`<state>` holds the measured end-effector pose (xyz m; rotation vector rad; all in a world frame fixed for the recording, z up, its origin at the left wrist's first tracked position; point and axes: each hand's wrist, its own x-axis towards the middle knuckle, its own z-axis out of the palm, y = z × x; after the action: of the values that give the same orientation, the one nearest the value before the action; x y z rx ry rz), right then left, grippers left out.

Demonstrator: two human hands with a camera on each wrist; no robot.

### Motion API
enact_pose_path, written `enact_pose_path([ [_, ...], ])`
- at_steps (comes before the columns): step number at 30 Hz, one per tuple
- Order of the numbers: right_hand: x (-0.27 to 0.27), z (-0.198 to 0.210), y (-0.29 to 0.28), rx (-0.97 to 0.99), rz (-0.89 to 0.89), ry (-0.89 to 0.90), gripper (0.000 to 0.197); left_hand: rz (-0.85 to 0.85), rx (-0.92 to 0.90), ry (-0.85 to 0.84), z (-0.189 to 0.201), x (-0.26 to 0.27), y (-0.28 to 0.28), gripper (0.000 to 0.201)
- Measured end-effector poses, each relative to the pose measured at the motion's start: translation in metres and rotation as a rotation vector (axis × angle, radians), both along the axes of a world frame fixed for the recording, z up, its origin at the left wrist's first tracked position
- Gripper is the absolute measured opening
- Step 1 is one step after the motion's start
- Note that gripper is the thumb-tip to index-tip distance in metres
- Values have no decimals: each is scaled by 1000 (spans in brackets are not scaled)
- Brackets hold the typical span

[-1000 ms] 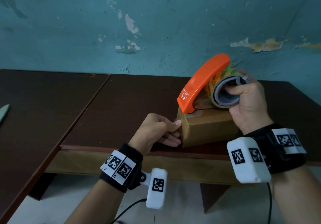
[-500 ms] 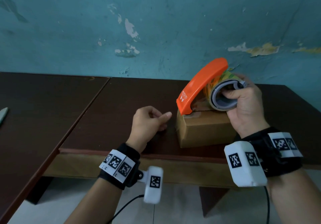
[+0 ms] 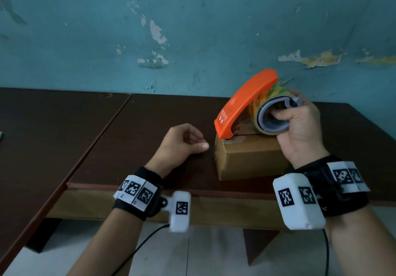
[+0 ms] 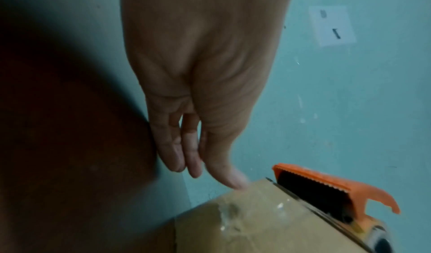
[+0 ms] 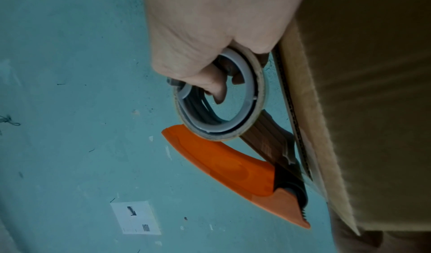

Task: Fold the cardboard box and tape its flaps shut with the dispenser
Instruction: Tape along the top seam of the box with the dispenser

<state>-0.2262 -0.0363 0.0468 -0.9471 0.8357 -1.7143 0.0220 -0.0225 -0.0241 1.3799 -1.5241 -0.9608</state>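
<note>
A small brown cardboard box (image 3: 252, 160) stands near the front edge of the dark table (image 3: 150, 121), its top flaps down and a seam showing. An orange tape dispenser (image 3: 244, 104) is tilted with its blade end on the box's top left edge. My right hand (image 3: 300, 130) grips it, fingers hooked through the grey core of the tape roll (image 3: 267, 115). My left hand (image 3: 182, 145) rests on the table just left of the box, fingers loosely curled and holding nothing. In the left wrist view its thumb (image 4: 231, 177) is close to the taped corner of the box (image 4: 268, 225).
A second dark table (image 3: 42, 136) adjoins on the left, with a pale object (image 3: 0, 135) at the frame's edge. The teal wall (image 3: 192, 29) runs right behind. A white paper label (image 4: 331, 26) is stuck on the wall.
My left hand has let go of the box's left end and drawn back a little to the left. The dispenser stays tilted on the box's top left edge.
</note>
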Motion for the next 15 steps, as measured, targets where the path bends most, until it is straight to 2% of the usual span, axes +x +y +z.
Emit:
enact_pose_path([
  [3, 1, 0, 0, -1, 0, -7, 53, -95, -20, 12, -1, -5, 2, 50],
  [8, 2, 2, 2, -14, 8, -1, 48, -142, -85, -104, -9, -13, 2, 61],
  [11, 2, 1, 1, -5, 4, -12, 49, -197, -115, -262, -9, -11, 3, 71],
  [13, 2, 0, 0, -4, 5, -18, 50, -247, -90, -231, -8, -8, 3, 79],
  [15, 1, 0, 0, -6, 4, -29, 50, -281, -75, -116, -5, -4, 2, 78],
])
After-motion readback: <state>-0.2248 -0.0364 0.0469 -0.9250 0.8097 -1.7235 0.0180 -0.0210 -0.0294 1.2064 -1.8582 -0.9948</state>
